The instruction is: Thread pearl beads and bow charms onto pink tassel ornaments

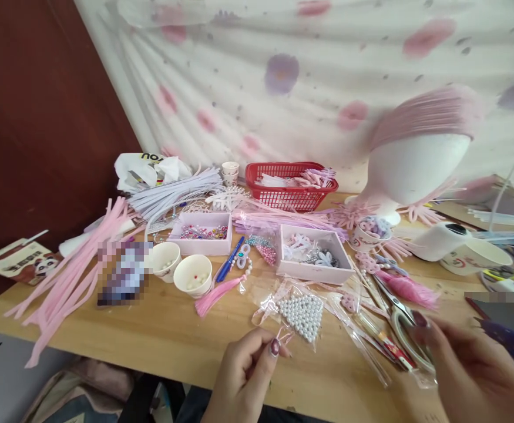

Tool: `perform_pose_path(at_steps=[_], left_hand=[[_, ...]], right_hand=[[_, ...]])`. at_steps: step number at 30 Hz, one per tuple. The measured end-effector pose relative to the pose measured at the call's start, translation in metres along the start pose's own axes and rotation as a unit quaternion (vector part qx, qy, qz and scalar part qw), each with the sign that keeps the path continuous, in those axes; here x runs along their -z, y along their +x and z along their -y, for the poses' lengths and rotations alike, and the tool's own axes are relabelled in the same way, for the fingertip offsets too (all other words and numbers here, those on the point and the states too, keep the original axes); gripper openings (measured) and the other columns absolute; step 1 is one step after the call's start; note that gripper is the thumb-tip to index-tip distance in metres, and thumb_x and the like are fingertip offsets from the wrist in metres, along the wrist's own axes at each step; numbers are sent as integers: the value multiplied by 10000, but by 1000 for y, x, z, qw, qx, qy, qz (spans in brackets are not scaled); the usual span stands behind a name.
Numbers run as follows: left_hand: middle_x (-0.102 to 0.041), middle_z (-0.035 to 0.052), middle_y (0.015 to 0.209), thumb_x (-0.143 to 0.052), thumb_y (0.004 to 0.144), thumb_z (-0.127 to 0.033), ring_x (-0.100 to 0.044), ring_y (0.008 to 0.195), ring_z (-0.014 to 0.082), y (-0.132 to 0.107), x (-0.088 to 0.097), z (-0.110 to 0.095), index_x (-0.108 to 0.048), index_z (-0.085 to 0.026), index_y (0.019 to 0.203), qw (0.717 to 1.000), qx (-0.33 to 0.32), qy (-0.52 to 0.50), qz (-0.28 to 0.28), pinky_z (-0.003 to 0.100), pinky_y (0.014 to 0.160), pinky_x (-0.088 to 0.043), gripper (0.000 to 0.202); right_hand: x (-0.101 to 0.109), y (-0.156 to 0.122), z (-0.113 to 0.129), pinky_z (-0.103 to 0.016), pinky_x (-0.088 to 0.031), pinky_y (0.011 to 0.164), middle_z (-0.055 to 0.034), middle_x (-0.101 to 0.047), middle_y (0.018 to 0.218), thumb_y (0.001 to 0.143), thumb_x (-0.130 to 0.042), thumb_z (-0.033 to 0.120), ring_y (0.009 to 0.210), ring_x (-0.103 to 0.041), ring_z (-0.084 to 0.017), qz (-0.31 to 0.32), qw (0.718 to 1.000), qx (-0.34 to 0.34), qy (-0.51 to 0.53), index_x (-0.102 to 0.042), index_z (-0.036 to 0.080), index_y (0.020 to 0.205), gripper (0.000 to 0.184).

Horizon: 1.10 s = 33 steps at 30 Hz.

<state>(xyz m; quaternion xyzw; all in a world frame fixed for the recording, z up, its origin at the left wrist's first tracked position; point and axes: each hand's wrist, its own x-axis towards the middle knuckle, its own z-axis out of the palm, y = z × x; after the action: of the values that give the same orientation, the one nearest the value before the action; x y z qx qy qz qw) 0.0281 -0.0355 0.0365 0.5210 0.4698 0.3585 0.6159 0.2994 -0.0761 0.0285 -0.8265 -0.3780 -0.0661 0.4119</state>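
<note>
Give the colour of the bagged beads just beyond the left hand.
White beads, seen in the head view, the only one.

red basket (285, 198) at back | panda-printed card (16, 262) far left | flowered curtain (318, 111) behind

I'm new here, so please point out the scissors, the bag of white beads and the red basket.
Scissors (399, 304): head view, metal part.
Bag of white beads (301, 314): head view, middle.
Red basket (289, 199): head view, front wall.
</note>
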Motion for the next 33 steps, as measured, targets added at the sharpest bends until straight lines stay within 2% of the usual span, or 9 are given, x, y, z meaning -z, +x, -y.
perform_pose_path(at_steps=[2, 3, 5, 10, 18, 22, 26, 29, 33], left_hand=[[-227, -85, 524, -514, 831, -781, -214, 487, 90, -1, -3, -1, -731, -150, 830, 1000, 13, -4, 12, 284, 492, -128, 668], [-227, -86, 521, -513, 833, -779, -219, 485, 90, -2, -5, -1, -726, -150, 825, 1000, 14, -6, 16, 281, 487, -129, 664], [-265, -78, 524, -515, 844, -765, -250, 492, 91, -4, -10, 0, -708, -150, 798, 1000, 1, -12, 17, 273, 486, -154, 646], [-337, -55, 574, -565, 879, -666, -259, 515, 92, -4, -18, 2, -691, -152, 785, 999, -24, -44, 10, 257, 470, -159, 538], [-255, -91, 480, -622, 845, -651, -175, 443, 90, 2, -20, 10, -742, -166, 892, 995, 17, -98, 16, 247, 433, -142, 502], [-229, -99, 485, -626, 853, -632, -136, 450, 91, 3, -21, 10, -746, -171, 961, 996, 23, -82, 28, 252, 443, -142, 489], [-217, -103, 501, -612, 844, -674, -146, 438, 75, 3, -22, 13, -730, -156, 874, 995, 31, -76, 52, 249, 448, -138, 532], [-254, -104, 496, -610, 818, -719, -186, 429, 66, 4, -23, 15, -687, -151, 804, 992, 46, -92, 68, 238, 445, -158, 573], [-483, -41, 578, -677, 792, -681, -428, 521, 97, 6, -25, 10, -671, -155, 861, 984, 57, -147, 86, 225, 505, -300, 531]], right_hand=[[-3, -27, 23, -370, -600, 616, -98, -760, 688, 919, -578, 556, 685, -745, -305, 62, 990, 12, 125, -728, 221, 677, 439], [-7, -39, 34, -327, -605, 581, -86, -741, 638, 915, -586, 567, 625, -733, -269, 156, 965, 60, 204, -736, 213, 627, 480], [-17, -56, 53, -281, -616, 564, -81, -782, 713, 880, -665, 540, 587, -725, -224, 323, 893, 95, 297, -824, 218, 779, 374], [-41, -68, 72, -362, -642, 834, -91, -831, 964, 821, -775, 484, 915, -781, -289, 433, 797, -17, 421, -852, 299, 968, 249], [-49, -71, 73, -308, -604, 839, -63, -826, 901, 772, -849, 433, 879, -752, -221, 455, 715, -138, 512, -855, 308, 919, 194], [-50, -72, 76, -300, -596, 811, -69, -815, 944, 771, -854, 397, 938, -730, -232, 449, 704, -160, 527, -857, 286, 846, 134], [-49, -71, 78, -218, -543, 643, -18, -769, 799, 769, -858, 382, 653, -631, -121, 425, 694, -169, 555, -835, 264, 746, 122], [-45, -66, 80, -222, -526, 617, -6, -693, 701, 756, -865, 390, 601, -567, -110, 403, 714, -157, 550, -816, 226, 710, 177], [-42, -60, 84, -228, -507, 484, -6, -656, 739, 740, -866, 373, 507, -558, -101, 404, 705, -163, 559, -796, 215, 686, 181]])
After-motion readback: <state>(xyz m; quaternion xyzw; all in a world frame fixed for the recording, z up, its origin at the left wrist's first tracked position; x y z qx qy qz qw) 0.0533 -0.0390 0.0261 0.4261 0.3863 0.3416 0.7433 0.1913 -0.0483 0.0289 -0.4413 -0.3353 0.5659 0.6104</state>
